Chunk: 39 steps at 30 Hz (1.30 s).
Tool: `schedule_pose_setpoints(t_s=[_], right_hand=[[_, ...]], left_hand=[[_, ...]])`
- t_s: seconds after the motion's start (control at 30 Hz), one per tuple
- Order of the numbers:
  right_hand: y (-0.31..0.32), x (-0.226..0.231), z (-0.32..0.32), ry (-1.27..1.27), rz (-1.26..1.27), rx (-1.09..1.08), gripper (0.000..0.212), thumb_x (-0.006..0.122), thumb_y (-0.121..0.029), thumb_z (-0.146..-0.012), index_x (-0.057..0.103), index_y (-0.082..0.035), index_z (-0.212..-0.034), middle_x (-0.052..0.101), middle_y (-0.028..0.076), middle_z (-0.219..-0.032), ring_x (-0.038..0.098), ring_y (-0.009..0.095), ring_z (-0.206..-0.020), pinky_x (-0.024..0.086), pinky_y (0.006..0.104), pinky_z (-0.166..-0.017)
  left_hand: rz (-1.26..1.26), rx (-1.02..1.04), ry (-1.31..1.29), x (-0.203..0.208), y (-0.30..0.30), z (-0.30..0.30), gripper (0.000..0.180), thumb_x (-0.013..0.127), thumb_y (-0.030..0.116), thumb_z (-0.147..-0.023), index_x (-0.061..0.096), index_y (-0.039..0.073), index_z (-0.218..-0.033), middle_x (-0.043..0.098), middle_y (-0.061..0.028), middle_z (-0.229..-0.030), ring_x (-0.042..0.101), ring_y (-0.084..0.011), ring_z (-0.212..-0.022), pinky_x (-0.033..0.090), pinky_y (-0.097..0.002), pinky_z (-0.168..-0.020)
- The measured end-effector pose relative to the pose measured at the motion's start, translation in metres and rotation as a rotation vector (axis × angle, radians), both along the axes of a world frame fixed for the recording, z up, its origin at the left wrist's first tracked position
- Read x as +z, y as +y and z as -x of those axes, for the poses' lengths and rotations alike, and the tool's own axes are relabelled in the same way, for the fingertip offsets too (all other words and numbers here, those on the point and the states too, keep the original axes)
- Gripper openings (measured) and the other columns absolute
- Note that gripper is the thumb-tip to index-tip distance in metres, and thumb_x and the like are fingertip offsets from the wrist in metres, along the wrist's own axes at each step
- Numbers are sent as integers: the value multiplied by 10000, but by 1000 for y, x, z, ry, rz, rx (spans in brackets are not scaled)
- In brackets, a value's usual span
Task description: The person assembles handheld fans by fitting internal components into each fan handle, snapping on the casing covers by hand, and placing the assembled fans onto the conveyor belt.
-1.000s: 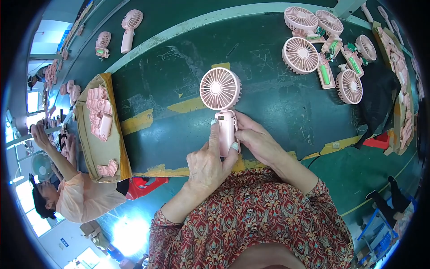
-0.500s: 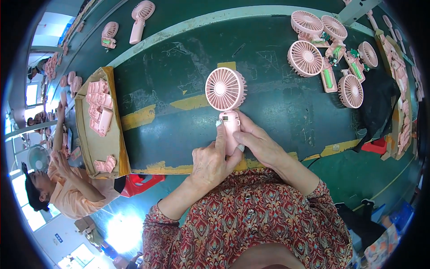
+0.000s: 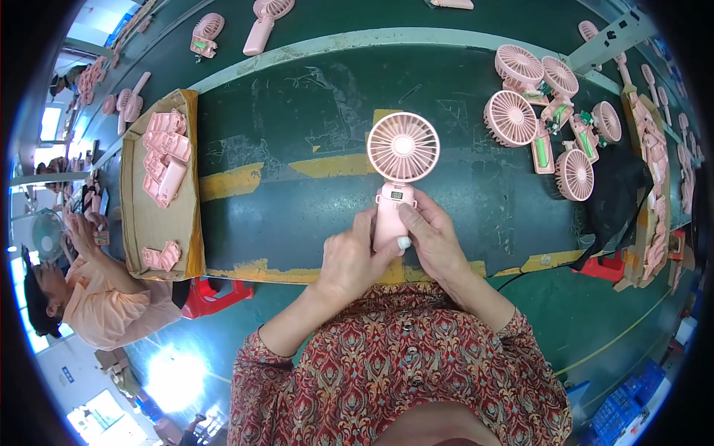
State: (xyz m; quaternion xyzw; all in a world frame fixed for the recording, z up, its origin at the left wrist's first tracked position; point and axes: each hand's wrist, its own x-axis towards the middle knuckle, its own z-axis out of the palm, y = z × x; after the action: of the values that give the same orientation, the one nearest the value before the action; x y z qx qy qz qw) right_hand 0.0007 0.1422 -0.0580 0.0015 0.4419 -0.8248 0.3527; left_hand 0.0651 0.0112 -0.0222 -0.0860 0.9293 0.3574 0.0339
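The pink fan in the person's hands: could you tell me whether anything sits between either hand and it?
Nothing visible does. Both the left hand and the right hand already grip the handle of the fan directly, over the green table.

Fan (image 3: 398,175) between box (image 3: 160,223) left, fans (image 3: 554,123) right.

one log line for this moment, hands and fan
left hand: grips fan handle | right hand: grips handle, thumb on front | pink handheld fan: upright over green table
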Motion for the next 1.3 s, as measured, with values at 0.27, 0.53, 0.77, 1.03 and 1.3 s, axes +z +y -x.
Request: schedule_pose_setpoints(t_s=[0.27,0.53,0.77,1.03,1.3], right_hand=[[3,20,7,-13,116,-6,412,521,-128,-919,383,3,-1284,527,131,-1208,521,202,-1114,416,337,-977],[9,30,1,-58,134,-60,464,627,-138,-843,417,9,-1230,538,170,-1155,536,257,-1098,426,386,-964],[6,24,7,-72,101,-116,404,609,-118,-851,454,15,-1199,573,163,-1113,581,241,-1027,466,376,-913],[-4,21,42,62,-44,15,396,553,-171,-906,432,-16,-1250,548,121,-1184,551,191,-1061,458,345,-914],[-23,-22,83,686,-467,-68,307,458,-157,-948,435,28,-1192,628,145,-994,639,184,-860,501,299,-765]], left_hand=[[-649,-82,-85,-8,-12,14,437,578,330,-876,502,-59,-1060,628,-167,-807,638,-284,-678,506,-375,-628],[-298,-218,70,-2,-6,10,271,599,170,-828,508,-60,-939,633,-131,-663,666,-274,-624,518,-342,-563],[-311,-185,86,-9,-2,17,308,603,186,-839,515,-72,-982,635,-130,-683,664,-241,-636,519,-340,-569],[-923,-28,-292,-3,-19,43,273,564,194,-885,533,-4,-1069,634,-71,-854,607,-117,-694,499,-252,-670],[-67,153,414,9,-70,189,272,562,212,-810,558,24,-1006,596,-186,-737,616,-347,-670,481,-413,-627]])
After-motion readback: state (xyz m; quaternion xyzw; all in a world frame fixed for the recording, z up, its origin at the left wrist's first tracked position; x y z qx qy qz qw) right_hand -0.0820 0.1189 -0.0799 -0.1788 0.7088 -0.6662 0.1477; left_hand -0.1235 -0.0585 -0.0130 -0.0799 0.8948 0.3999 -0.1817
